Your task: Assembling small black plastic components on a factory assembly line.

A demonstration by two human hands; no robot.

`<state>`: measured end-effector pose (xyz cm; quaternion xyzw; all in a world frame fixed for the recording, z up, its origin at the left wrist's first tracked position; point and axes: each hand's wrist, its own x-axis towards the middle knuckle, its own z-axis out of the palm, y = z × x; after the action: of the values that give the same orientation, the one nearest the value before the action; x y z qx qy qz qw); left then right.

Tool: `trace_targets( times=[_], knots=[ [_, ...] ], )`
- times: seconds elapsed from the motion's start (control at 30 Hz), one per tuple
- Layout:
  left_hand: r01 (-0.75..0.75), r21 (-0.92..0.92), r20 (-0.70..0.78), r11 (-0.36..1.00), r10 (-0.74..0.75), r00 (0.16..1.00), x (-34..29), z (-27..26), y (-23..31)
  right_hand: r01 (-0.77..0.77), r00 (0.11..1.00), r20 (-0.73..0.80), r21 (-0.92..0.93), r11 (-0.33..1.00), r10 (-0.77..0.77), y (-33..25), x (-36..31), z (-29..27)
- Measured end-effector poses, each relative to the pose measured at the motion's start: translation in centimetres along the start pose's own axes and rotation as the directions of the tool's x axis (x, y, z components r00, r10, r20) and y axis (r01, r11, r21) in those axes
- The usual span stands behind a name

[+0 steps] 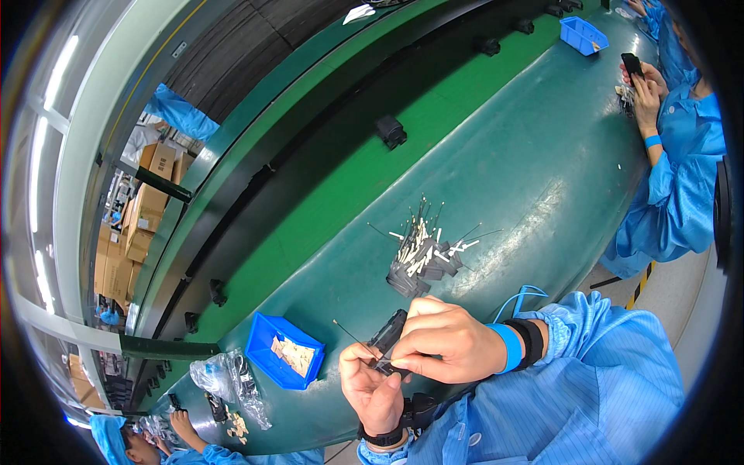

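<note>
Close in front of me, my left hand [373, 390] is closed around a dark, elongated black plastic part [387, 332], tilted up and away. A thin dark wire [346, 331] with a small pale tip sticks out to the left past my left fingertips. My right hand [449, 342] pinches at the near end of the part, thumb and forefinger pressed together. What lies in that pinch is mostly hidden. Just beyond my hands lies a heap of flat black pieces with thin wires and white ends [422, 260].
Left of my hands stands a blue bin [259, 350] holding beige pieces, beside clear plastic bags [232, 384]. Beyond the worktop, a green conveyor belt [333, 209] carries black parts [391, 132]. Co-workers in blue sit at right [686, 147] and lower left [186, 430]. Another blue bin [583, 36] stands far right.
</note>
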<state>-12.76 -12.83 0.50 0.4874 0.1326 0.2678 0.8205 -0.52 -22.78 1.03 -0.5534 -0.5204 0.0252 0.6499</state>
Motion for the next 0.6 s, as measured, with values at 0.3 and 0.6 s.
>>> trace_targets(
  times=[0.3,0.6],
  knots=[
    [-0.01,0.02,0.016,1.0,0.01,1.0,-0.01,-0.08,-0.12,0.015,1.0,0.004,-0.011,1.0,-0.015,0.0,0.12,-0.34],
    [-0.018,0.045,0.026,0.999,0.017,1.0,-0.3,-0.29,-0.2,0.021,1.0,-0.01,-0.029,0.999,-0.021,-0.36,0.12,-0.11]
  ],
)
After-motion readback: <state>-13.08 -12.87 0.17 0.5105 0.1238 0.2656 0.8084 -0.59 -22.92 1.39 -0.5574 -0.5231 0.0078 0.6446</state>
